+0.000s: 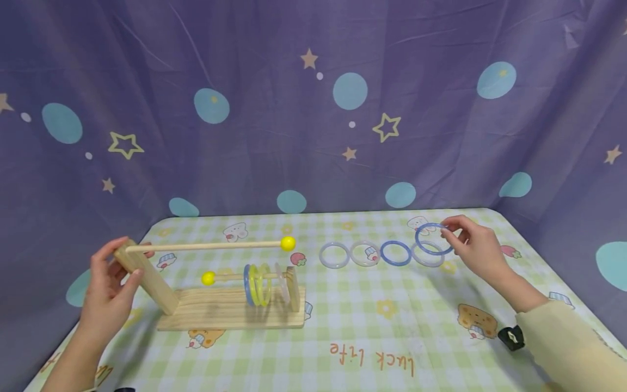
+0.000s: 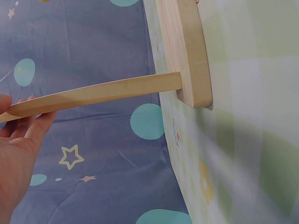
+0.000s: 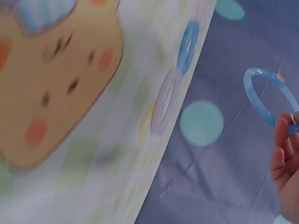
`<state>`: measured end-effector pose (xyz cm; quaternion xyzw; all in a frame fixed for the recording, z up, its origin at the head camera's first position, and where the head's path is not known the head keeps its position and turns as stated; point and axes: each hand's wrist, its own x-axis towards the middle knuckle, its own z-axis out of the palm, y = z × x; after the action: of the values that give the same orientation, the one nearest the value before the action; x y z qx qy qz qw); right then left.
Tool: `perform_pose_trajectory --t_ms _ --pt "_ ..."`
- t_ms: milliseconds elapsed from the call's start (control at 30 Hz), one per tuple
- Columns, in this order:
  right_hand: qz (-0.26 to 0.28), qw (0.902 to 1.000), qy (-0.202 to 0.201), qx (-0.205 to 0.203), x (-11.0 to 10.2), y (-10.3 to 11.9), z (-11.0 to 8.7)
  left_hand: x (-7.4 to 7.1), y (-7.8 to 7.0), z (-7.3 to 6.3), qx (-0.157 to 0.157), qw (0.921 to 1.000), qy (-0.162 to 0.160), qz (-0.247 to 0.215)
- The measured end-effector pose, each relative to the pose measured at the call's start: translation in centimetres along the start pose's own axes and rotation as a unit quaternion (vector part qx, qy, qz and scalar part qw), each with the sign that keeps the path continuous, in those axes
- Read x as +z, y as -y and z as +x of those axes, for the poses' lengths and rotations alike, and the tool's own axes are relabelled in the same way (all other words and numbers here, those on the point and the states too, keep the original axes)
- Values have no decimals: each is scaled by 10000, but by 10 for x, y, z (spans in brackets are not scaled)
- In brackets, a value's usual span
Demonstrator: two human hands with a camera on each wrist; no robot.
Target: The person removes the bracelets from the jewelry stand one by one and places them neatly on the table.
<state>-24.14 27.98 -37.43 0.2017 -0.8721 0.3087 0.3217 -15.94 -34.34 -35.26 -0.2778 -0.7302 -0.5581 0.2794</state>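
My left hand (image 1: 105, 294) grips the top of the tall post (image 1: 154, 286) of a wooden stand, thumb on the near side. The left wrist view shows this post (image 2: 103, 91) rising from the base. On the right, my right hand (image 1: 477, 247) pinches a blue ring (image 1: 418, 239) by its edge, held up above the table. From the tall post runs an upper rod (image 1: 206, 246) without rings, tipped by a yellow ball (image 1: 288, 243). A lower rod, from the short post (image 1: 293, 288), carries a blue ring (image 1: 249, 294), yellow rings (image 1: 253, 291) and a pale ring (image 1: 283, 294).
Right of the stand, a row of rings lies flat: two pale ones, a blue ring (image 1: 383, 256) and another pale ring (image 1: 426, 265) partly overlapped by the held one. A checked cloth (image 1: 357, 332) covers the table. Behind hangs a purple curtain (image 1: 274, 136).
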Motion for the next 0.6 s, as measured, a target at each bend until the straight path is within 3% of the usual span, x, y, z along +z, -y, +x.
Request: perform_pose_trajectory --t_ms 333,600 --pt "-346 9960 778 285 -25 -35 -6 0 -2 -1 -96 9999 1 -83" --pt "-278 9833 1634 751 -38 -62 -15 0 -2 0 -79 9999 36 -69"
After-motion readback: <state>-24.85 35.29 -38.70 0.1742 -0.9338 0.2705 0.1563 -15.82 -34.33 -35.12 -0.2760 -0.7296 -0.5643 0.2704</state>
